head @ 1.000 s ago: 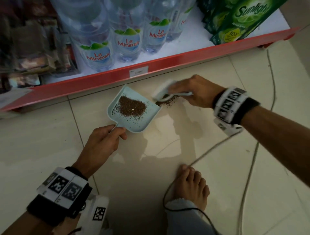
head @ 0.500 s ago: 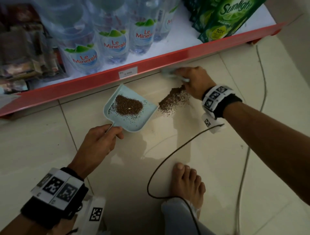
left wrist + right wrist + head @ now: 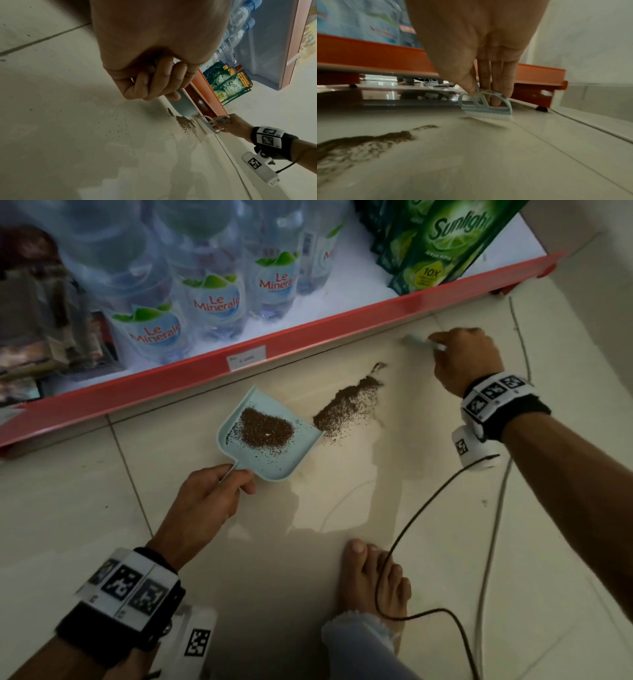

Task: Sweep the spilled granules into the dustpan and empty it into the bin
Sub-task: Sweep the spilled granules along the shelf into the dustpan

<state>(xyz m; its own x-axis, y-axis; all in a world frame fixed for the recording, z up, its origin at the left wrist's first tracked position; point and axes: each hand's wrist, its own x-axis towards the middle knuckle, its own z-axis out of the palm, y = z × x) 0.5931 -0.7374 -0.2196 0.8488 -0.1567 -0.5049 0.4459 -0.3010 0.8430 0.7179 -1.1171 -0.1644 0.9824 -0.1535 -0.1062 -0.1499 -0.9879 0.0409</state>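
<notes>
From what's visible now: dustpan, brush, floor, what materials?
Dustpan: pale blue, matte, one-piece moulded look, probably plastic. Brush: same pale blue openwork frame, likely plastic, with short white bristles, probably synthetic. Floor: cream tiles with grout lines and a glossy, reflective glaze, likely ceramic.

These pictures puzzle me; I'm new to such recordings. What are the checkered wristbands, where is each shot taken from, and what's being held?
No machine: a person wears a head camera and one on each marked wristband. The head view looks down at the tiled floor. The left hand grips the handle of a pale blue dustpan, already holding granules. More brown granules lie on the floor beside its lip. The right hand holds a small brush, seen close up in the right wrist view, near the red shelf of water bottles.
</notes>
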